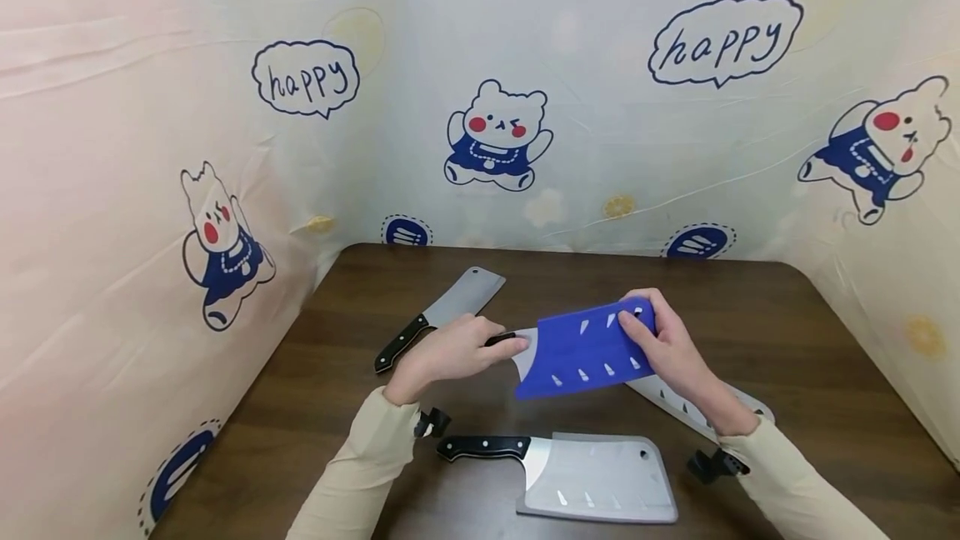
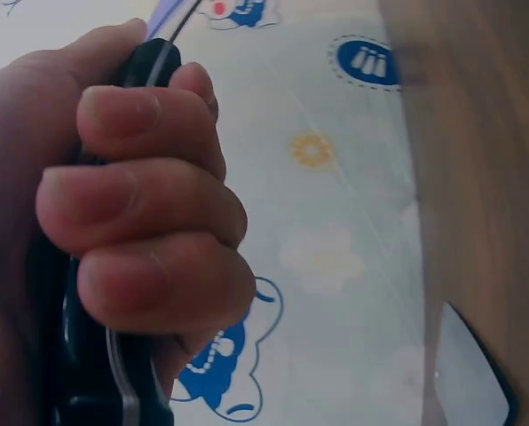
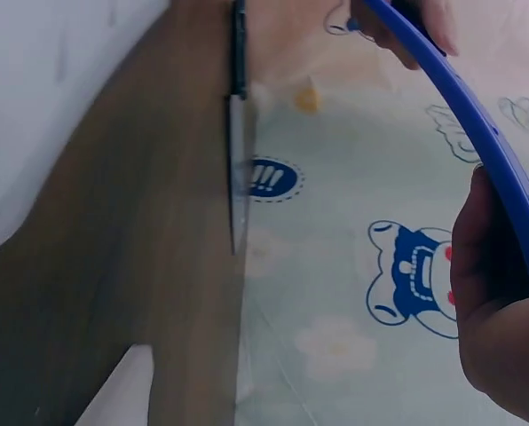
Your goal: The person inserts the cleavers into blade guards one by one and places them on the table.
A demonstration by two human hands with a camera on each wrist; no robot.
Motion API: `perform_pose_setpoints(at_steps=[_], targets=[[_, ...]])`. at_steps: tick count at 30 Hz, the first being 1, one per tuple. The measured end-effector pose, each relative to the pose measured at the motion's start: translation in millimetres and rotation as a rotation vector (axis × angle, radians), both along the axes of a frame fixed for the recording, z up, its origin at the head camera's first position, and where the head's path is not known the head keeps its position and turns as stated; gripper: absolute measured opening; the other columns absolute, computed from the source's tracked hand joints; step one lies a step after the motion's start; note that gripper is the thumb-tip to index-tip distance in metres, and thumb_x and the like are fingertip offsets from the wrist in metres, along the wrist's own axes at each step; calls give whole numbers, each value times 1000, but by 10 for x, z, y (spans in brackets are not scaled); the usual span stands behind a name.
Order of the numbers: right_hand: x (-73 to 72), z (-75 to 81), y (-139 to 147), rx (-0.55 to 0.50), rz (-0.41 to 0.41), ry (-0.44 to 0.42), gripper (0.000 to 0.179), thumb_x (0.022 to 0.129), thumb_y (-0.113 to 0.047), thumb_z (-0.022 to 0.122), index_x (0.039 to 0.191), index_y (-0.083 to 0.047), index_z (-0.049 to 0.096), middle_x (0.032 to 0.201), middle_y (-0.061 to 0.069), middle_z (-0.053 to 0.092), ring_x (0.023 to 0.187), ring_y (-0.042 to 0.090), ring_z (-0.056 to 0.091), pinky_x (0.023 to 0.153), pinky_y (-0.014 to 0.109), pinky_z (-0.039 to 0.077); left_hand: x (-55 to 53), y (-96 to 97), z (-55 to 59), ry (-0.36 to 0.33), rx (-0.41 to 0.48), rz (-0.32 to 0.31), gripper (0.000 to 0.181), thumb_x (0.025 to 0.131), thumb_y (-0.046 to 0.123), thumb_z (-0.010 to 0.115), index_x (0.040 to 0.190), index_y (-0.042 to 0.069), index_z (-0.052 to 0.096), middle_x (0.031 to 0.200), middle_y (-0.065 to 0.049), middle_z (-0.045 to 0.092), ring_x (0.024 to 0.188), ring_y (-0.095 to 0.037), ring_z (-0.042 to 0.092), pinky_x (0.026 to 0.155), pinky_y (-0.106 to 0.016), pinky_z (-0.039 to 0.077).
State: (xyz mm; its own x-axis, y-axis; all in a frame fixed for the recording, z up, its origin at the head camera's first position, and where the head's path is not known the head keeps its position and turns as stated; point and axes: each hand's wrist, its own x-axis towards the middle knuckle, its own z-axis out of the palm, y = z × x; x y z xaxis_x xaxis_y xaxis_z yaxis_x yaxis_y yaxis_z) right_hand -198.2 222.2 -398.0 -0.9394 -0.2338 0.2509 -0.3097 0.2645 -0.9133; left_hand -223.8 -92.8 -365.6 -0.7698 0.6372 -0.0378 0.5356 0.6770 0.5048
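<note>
My left hand grips the black handle of a cleaver, fingers curled round it in the left wrist view. A blue blade sheath with small slots covers most of that cleaver's blade; a strip of metal shows beside the handle. At the sheath's far end, my right hand pinches it, thumb on the near face and fingers behind. Sheath and cleaver are held above the table, and the right wrist view shows the blue sheath nearly edge-on.
A bare cleaver lies on the brown table at the back left. Nearer the front lies another cleaver in a translucent sheath. Partly under my right forearm is a white slotted sheath. Printed cloth surrounds the table.
</note>
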Motion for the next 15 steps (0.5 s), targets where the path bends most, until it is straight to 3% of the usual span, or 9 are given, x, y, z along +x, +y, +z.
perform_pose_setpoints(at_steps=[6, 11, 15], targets=[[-9, -68, 69, 135, 57, -77, 41, 104, -29, 48, 136, -13, 30, 127, 20, 43, 100, 35, 61, 75, 42, 59, -107, -2, -56, -34, -13, -29, 51, 99, 52, 50, 68, 12, 57, 52, 6, 33, 46, -9, 32, 48, -24, 28], [-85, -105, 153, 231, 92, -114, 38, 103, -31, 49, 133, -14, 32, 125, 21, 45, 100, 34, 60, 77, 43, 59, -204, -1, -82, -79, -23, -47, 50, 98, 55, 50, 70, 13, 56, 50, 6, 41, 44, -9, 39, 48, -24, 32], [-163, -144, 165, 250, 168, -206, 40, 103, -33, 50, 133, -14, 31, 127, 24, 43, 96, 32, 61, 71, 44, 60, -250, -22, -133, -114, -45, -45, 47, 98, 54, 51, 80, 12, 61, 51, 3, 48, 44, -10, 46, 50, -25, 37]])
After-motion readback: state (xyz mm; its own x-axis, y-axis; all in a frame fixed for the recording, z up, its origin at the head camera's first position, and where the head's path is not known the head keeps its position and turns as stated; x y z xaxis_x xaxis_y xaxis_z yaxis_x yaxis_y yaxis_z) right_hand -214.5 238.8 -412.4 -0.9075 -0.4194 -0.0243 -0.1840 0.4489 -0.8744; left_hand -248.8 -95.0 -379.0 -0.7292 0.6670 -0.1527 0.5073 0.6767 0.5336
